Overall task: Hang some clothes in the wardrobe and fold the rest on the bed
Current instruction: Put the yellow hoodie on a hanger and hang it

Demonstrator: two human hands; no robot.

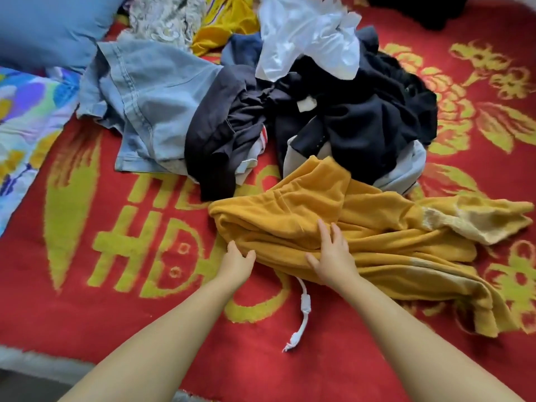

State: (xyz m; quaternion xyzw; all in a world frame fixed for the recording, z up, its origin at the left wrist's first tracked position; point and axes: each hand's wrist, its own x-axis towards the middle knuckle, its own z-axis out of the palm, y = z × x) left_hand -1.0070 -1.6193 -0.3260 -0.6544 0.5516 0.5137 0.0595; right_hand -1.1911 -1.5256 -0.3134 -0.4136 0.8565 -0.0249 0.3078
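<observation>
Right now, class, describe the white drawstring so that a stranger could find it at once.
Start at the red bedspread with yellow patterns. At its near middle lies a mustard-yellow garment, touched by both hands. The white drawstring trails out from under that garment's near edge onto bare red cloth, the only thin knotted cord here.

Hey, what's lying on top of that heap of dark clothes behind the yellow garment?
A crumpled white garment lies on top of the dark clothes. Whatever is buried beneath the heap is covered and cannot be seen.

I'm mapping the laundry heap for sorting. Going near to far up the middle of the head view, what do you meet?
white drawstring → mustard-yellow garment → black garments → white garment
</observation>
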